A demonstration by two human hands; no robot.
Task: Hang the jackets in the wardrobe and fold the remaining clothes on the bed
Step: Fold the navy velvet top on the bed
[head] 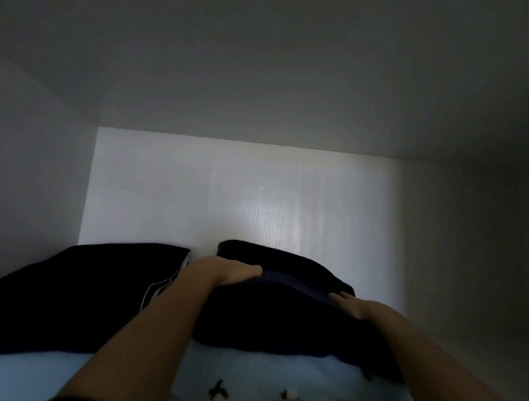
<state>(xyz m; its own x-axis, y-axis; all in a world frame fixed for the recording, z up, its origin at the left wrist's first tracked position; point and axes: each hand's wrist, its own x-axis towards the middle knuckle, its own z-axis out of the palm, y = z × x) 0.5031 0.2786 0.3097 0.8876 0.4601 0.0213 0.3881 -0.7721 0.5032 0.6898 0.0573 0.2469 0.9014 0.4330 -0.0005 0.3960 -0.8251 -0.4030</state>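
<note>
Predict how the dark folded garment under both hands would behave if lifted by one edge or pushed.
Probably floppy: the garment bulges and sags around the left hand and right hand, so lifting one edge would likely unfold it. Likely light, being soft cloth. Pushed, it may drag on the pale blue fabric beneath rather than slide.

View sits inside a white wardrobe (425, 116) compartment. Far back panel (227, 193) is pale with faint vertical wood grain, brightest at centre right, where light falls. A small bright speck shows on the back panel. Left wall (33, 162) and right wall (481, 223) are grey in shadow. Top panel (262, 65) overhead is dim, plain. Overall lighting low, edges blurred.
</note>
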